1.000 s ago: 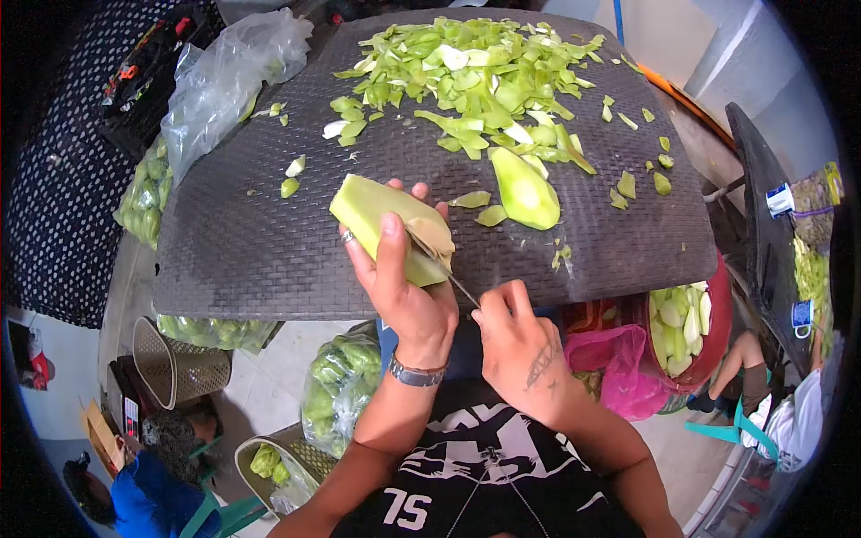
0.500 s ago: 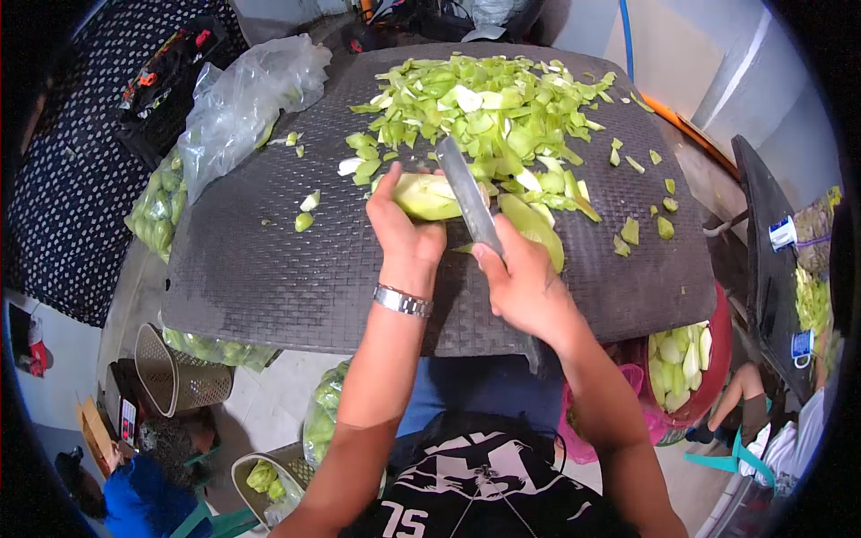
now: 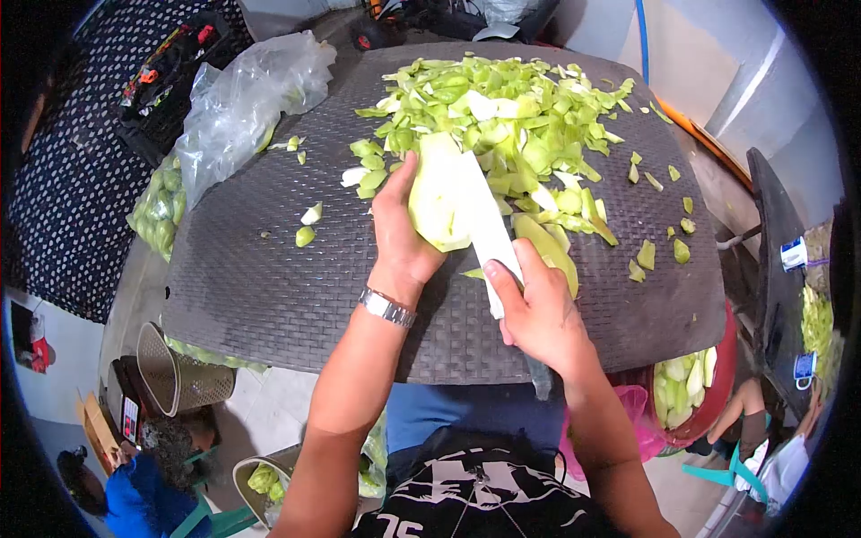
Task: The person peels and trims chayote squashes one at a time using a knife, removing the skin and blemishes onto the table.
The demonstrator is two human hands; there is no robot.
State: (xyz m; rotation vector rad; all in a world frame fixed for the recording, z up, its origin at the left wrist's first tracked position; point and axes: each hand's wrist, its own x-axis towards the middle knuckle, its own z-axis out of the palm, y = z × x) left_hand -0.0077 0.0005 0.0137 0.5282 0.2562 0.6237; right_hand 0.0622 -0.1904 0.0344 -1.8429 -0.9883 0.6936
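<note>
My left hand, with a metal watch at the wrist, is wrapped round a pale peeled chayote held above the table. In my right hand is a large knife. Its broad blade shines white with glare and lies along the right side of the chayote; whether the edge touches it I cannot tell. The dark end of the knife's handle sticks out below my palm. Behind the blade and my fingers, a light green chayote is partly visible on the table. A heap of green peelings lies just beyond my hands.
The dark woven table carries scattered peel bits and a clear plastic bag at left. A red tub with pale cut pieces stands at lower right. Baskets are on the floor at left. Other people sit at both lower sides.
The chayote has turned from lying sideways to upright, its pale face now towards me. The knife has tilted, so its blade now reflects white. Both hands keep their hold.
</note>
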